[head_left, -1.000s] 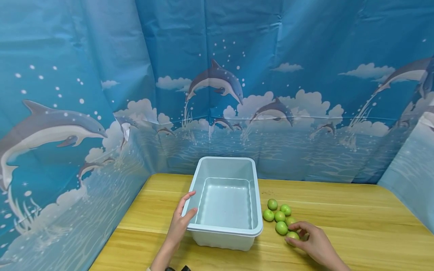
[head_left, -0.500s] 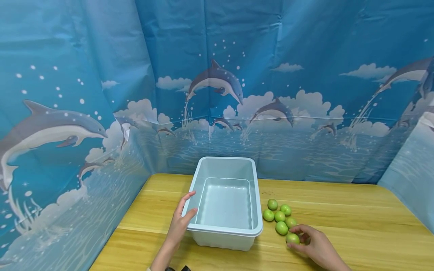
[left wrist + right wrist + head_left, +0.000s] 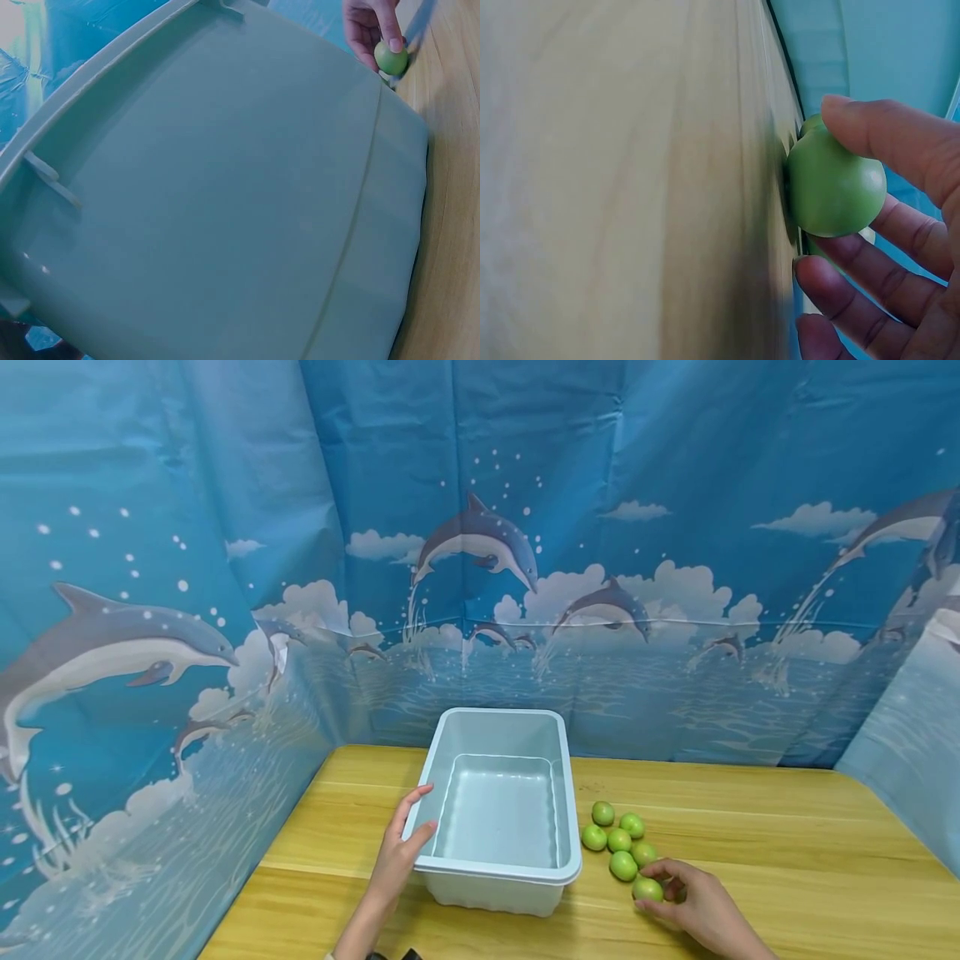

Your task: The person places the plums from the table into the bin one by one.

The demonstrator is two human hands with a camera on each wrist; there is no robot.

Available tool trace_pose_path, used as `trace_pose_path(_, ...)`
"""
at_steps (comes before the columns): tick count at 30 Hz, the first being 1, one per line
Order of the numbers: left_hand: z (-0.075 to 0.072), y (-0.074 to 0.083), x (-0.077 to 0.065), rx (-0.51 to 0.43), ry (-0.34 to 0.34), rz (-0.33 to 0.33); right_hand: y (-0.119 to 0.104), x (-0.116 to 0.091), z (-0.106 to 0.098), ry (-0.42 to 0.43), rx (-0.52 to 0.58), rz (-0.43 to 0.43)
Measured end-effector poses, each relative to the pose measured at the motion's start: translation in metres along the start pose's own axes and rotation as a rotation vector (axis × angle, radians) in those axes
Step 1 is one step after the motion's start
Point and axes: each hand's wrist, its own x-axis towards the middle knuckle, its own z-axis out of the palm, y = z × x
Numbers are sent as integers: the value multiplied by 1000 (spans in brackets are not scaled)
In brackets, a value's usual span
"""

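In head view, the R hand point(image 3: 693, 893) is at lower right of frame and it pinches one green fruit point(image 3: 647, 890) betw. thumb and fingers. The R wrist view shows same grip close: thumb point(image 3: 885, 135) lies on one side of the fruit, fingertips point(image 3: 829, 281) are on the other side, at right of frame. Whether this fruit touches the table point(image 3: 787, 835), I cannot tell.

Just above and to the left of it lie six other green fruits point(image 3: 623, 866), in a loose group, right of the bin.

The bin point(image 3: 495, 868) is pale blue, rectangular, upright, at lower centre of frame; its inside shows nothing but the bare floor. The L hand point(image 3: 395, 857) is at its left rim, w/ thumb and forefinger spread apart on the edge. Other fingers are hidden, so I cannot tell if they close on it. L wrist view is filled mostly w/ the bin's outer wall; R hand and fruit appear at upper right.
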Motion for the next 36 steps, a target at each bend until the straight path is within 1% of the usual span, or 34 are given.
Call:
trace_pose_path(6,0,1,0,5,4,-8,-3,0,0,-8,-6,6)
trace_pose_path(14,1,2,0,9,0,-13,-4,-1,1,4,-15,28)
trace_pose_path(22,0,0,0,-8,2,-12,-5,-1,0,-2,-5,22)
trace_pose_path(36,0,1,0,-11,1,-4,-3,-1,1,12,13,65)
